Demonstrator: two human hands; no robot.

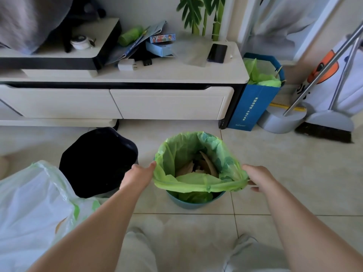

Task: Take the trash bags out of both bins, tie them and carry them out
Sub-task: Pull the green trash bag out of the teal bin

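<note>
A green trash bag stands open inside a teal bin on the tiled floor, with brown scraps at its bottom. My left hand pinches the bag's left rim. My right hand grips the right rim, and the near edge of the bag is stretched between the two hands, lifted off the bin's rim. To the left stands a black bin with no bag showing. A white, filled trash bag lies on the floor at the lower left.
A white TV cabinet runs along the back with a phone and boxes on top. A blue paper bag stands at its right end. A broom and dustpan lean at the far right.
</note>
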